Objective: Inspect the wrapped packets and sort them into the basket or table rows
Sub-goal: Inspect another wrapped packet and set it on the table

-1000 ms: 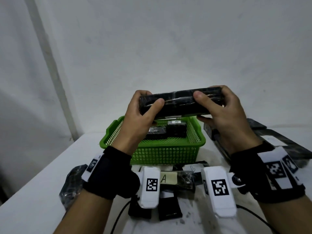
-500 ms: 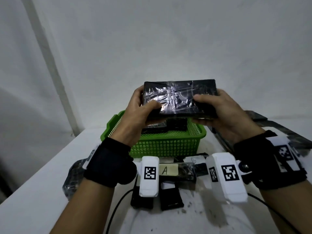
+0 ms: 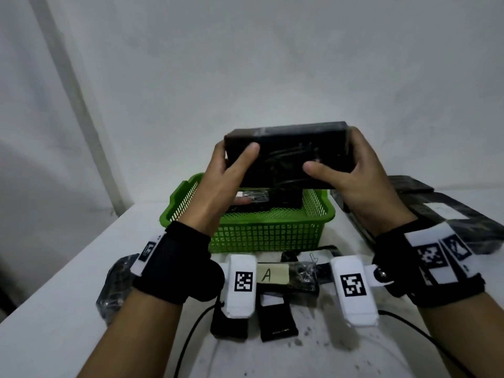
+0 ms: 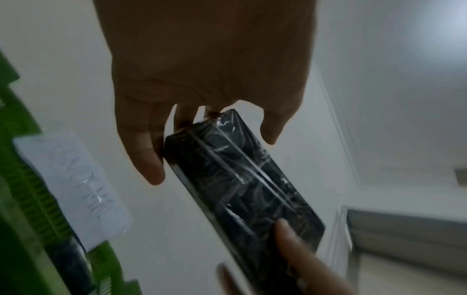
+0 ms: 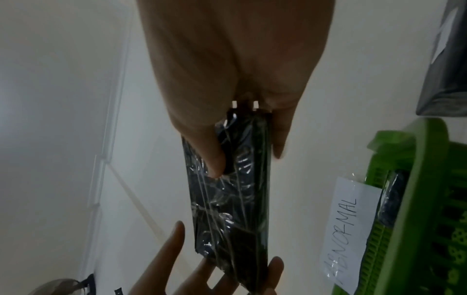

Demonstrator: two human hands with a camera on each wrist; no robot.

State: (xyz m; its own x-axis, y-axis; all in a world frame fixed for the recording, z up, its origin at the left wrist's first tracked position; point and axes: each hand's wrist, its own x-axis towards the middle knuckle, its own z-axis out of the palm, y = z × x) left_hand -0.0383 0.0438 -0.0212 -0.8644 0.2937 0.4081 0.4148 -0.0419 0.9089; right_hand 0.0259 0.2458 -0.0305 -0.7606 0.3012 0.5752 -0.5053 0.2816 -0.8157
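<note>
A black packet [image 3: 289, 154] wrapped in clear film is held up in the air above the green basket [image 3: 267, 236]. My left hand [image 3: 231, 170] grips its left end, thumb across the near face. My right hand [image 3: 346, 170] grips its right end the same way. The left wrist view shows the packet [image 4: 242, 187] between my left fingers [image 4: 146, 155] and thumb. The right wrist view shows the packet [image 5: 232, 191] pinched by my right thumb [image 5: 212, 159]. Other wrapped packets [image 3: 253, 197] lie inside the basket.
A paper label reading ABNORMAL [image 5: 346, 235] sits by the basket [image 5: 414, 199]. In front of the basket lie a packet with an "A" label [image 3: 272, 275] and small black packets [image 3: 276, 317]. Larger black packets [image 3: 447, 214] are stacked at the right, a black bag [image 3: 114, 290] at the left.
Both hands have turned the packet over: from edge-on a second ago to its broad face toward me, now darker and less glossy. My hands kept their grip on both ends.
</note>
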